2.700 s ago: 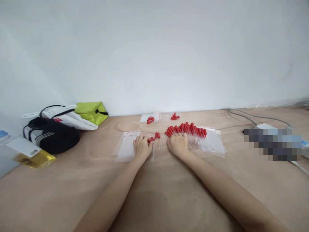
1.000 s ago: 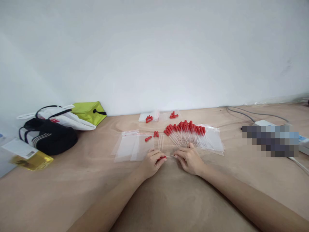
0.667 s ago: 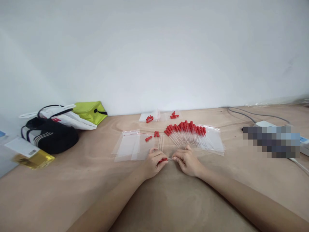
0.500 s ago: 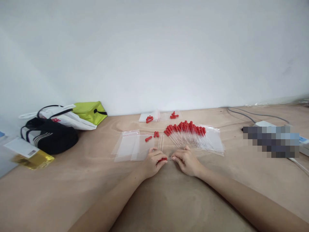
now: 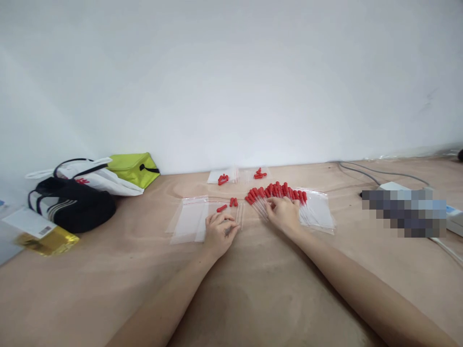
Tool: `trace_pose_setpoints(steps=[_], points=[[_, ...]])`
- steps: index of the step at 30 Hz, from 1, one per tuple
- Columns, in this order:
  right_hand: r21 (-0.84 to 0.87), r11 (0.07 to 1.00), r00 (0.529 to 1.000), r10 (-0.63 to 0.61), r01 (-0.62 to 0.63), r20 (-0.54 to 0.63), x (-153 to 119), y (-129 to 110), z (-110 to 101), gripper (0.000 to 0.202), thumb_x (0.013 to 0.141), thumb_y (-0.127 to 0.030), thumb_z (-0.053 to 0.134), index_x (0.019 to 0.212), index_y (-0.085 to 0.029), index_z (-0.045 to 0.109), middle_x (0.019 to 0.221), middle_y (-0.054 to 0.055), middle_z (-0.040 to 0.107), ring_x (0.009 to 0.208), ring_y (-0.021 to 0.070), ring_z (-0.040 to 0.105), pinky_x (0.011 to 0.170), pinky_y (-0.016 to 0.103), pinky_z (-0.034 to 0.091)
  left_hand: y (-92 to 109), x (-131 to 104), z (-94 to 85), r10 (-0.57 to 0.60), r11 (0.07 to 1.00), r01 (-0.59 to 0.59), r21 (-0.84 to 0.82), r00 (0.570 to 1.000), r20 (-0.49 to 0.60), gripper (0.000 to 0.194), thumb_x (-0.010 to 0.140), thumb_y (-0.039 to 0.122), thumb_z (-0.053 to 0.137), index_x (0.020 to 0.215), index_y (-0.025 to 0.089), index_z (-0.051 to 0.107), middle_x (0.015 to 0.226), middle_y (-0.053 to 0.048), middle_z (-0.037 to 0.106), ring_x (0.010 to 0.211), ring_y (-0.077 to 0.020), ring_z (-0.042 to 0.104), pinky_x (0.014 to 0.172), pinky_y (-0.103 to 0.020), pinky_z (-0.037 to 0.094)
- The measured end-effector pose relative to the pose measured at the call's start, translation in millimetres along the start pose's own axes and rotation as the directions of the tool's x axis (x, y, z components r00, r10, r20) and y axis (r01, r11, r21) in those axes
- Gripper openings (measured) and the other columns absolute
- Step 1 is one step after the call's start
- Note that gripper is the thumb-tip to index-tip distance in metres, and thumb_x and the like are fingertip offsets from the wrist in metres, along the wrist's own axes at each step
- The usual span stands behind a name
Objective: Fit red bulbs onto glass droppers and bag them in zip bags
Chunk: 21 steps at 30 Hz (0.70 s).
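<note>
Tubes [image 5: 277,189] — slim, clear, red-bulbed — fan under right hand [image 5: 285,215], grip unclear; left hand [image 5: 219,234] loosely curled, slightly parted.

"Can I send my left hand [image 5: 221,233] straight ahead?"

"I'd say no: loose red caps [image 5: 232,202] lie ahead, thin tubes [image 5: 242,214] just beside its fingers."

"My right hand [image 5: 285,214]?"

"Red-capped droppers [image 5: 278,189] crowd it on both sides. I see bare tabletop [image 5: 275,299] between the forearms, and more between the clear bags [image 5: 321,212] and grey cable [image 5: 365,171]."

Red-bulbed clear droppers [image 5: 278,189] in a flat fan, loose red bulbs [image 5: 232,202] and thin tubes [image 5: 242,215] just left.
</note>
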State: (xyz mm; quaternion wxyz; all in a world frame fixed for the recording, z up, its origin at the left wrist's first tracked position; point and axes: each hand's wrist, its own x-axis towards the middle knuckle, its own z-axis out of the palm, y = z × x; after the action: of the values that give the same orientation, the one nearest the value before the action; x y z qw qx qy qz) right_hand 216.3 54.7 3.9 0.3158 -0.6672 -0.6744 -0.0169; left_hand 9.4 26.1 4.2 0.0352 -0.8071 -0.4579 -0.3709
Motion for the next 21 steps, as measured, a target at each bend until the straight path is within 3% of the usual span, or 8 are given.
trace_pose_setpoints(steps=[3, 7, 11, 15, 18, 21], points=[[-0.041, 0.994, 0.994, 0.105, -0.105, -0.003, 17.5, -3.8, 10.1, 0.024, 0.077, -0.032, 0.045, 0.086, -0.018, 0.062, 0.072, 0.006, 0.066, 0.078, 0.0215, 0.053, 0.073, 0.034, 0.019, 0.7, -0.1, -0.3, -0.037, 0.999, 0.037, 0.019, 0.999, 0.022, 0.027, 0.070, 0.029, 0.064, 0.049, 0.017, 0.054, 0.065, 0.001, 0.060, 0.070, -0.0171, 0.056, 0.075, -0.035, 0.034], [-0.090, 0.984, 0.987, 0.159, -0.157, 0.017, 26.2, -8.0, 16.5, 0.023, 0.075, -0.032, 0.047, 0.087, -0.017, 0.060, 0.073, 0.007, 0.065, 0.075, 0.0214, 0.054, 0.073, 0.035, 0.019, 2.0, -0.2, -1.0, -0.109, 0.994, 0.107, 0.035, 0.990, 0.085, 0.007, 0.072, 0.023, 0.062, 0.067, 0.018, 0.059, 0.073, -0.001, 0.061, 0.077, -0.0188, 0.056, 0.073, -0.034, 0.036], [-0.092, 0.993, 0.997, 0.077, -0.077, -0.001, 19.3, -15.7, 14.8, 0.022, 0.076, -0.033, 0.045, 0.079, -0.018, 0.059, 0.078, 0.006, 0.065, 0.076, 0.0203, 0.054, 0.073, 0.035, 0.020, -0.3, 2.4, -1.2, -0.177, 0.979, 0.168, 0.115, 0.981, 0.079, 0.003, 0.073, 0.022, 0.060, 0.073, 0.020, 0.061, 0.081, -0.003, 0.061, 0.084, -0.0223, 0.055, 0.075, -0.037, 0.037], [-0.059, 0.997, 0.994, -0.035, 0.040, 0.100, 5.7, -37.0, 16.3, 0.025, 0.076, -0.036, 0.043, 0.068, -0.019, 0.059, 0.074, 0.004, 0.064, 0.075, 0.0191, 0.054, 0.074, 0.035, 0.020, -21.0, 9.3, 0.9, -0.260, 0.941, 0.256, 0.220, 0.965, -0.011, 0.011, 0.075, 0.020, 0.055, 0.082, 0.019, 0.063, 0.090, -0.007, 0.061, 0.087, -0.0258, 0.053, 0.074, -0.040, 0.041], [-0.061, 0.996, 0.985, -0.051, 0.062, 0.163, -1.4, -53.6, 21.2, 0.024, 0.075, -0.037, 0.044, 0.077, -0.018, 0.058, 0.074, 0.006, 0.064, 0.074, 0.0196, 0.054, 0.075, 0.036, 0.020, -41.9, 13.3, 5.4, -0.241, 0.952, 0.235, 0.196, 0.971, 0.006, 0.022, 0.076, 0.016, 0.052, 0.096, 0.016, 0.062, 0.101, -0.010, 0.059, 0.095, -0.0266, 0.052, 0.079, -0.040, 0.043], [-0.054, 0.998, 0.978, -0.030, 0.042, 0.205, -3.2, -62.5, 24.5, 0.025, 0.074, -0.033, 0.044, 0.089, -0.017, 0.056, 0.074, 0.006, 0.064, 0.076, 0.0207, 0.054, 0.075, 0.036, 0.021, -52.8, 14.2, 9.7, -0.189, 0.971, 0.177, 0.159, 0.980, 0.065, 0.025, 0.076, 0.013, 0.051, 0.099, 0.018, 0.061, 0.100, -0.007, 0.062, 0.094, -0.0228, 0.055, 0.082, -0.037, 0.045]])
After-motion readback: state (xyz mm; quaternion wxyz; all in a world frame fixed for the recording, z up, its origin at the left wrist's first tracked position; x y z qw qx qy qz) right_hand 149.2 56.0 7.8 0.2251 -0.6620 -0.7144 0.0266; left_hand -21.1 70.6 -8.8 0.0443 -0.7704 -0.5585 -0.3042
